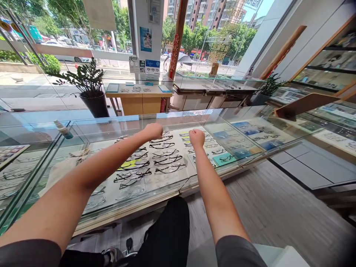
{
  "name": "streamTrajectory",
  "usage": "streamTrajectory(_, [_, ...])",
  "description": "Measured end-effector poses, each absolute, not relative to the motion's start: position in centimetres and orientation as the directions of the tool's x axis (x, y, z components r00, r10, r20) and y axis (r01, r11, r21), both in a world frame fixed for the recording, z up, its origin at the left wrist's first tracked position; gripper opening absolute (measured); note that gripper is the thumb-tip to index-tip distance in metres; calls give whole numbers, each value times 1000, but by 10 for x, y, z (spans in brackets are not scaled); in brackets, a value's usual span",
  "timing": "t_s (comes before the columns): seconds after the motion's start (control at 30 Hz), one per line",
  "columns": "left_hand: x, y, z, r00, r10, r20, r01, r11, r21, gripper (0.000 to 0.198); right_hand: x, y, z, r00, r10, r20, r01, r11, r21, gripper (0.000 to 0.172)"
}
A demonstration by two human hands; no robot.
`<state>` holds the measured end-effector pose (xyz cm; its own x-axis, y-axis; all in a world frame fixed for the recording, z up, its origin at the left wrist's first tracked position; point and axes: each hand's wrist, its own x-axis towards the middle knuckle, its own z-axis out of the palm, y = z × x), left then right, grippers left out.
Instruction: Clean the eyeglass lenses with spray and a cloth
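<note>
Both my arms reach forward over a glass display counter [164, 187]. My left hand [154, 131] is closed in a fist above the far part of the glass, with no object showing in it. A little to the right, my right hand [197, 138] is also a fist, and nothing sticks out of it. Under the glass lie rows of eyeglasses [167, 159], several with dark frames, on a white surface. Beside my right forearm, a pair of glasses rests on a teal tray [224, 159]. The curled fingers are partly hidden from me.
A small spray bottle [63, 129] stands on the glass at the left. A brown board [304, 105] rises at the right end of the counter. Behind are a potted plant [90, 87] and a wooden display cabinet [132, 105]. My knee [175, 222] is close to the counter's front.
</note>
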<state>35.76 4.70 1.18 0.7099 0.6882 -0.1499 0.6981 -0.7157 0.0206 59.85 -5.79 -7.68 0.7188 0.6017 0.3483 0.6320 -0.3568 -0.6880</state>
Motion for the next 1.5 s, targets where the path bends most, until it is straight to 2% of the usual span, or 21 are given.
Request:
streamTrajectory(0.4, [363,52,7,693,709,-129,719,-694,44,25,599,-57,-78,719,600,352,624,-335,-706,45])
streamTrajectory(0.63, [366,71,10,642,761,-90,766,-642,38,30,600,-58,-79,724,571,386,622,-299,-724,58])
streamTrajectory(0.9, [371,77,-5,619,779,-101,785,-609,113,31,605,-57,-83,719,573,393,621,-275,-734,62])
streamTrajectory(1.17, [335,71,23,580,811,82,749,-570,337,20,617,-57,-87,756,534,378,585,-294,-756,63])
streamTrajectory(1.33, [256,56,38,510,832,220,682,-546,486,32,615,-64,-73,787,482,386,564,-306,-767,57])
streamTrajectory(1.5, [152,45,29,370,874,314,448,-464,765,36,587,-64,-40,783,417,462,593,-277,-756,54])
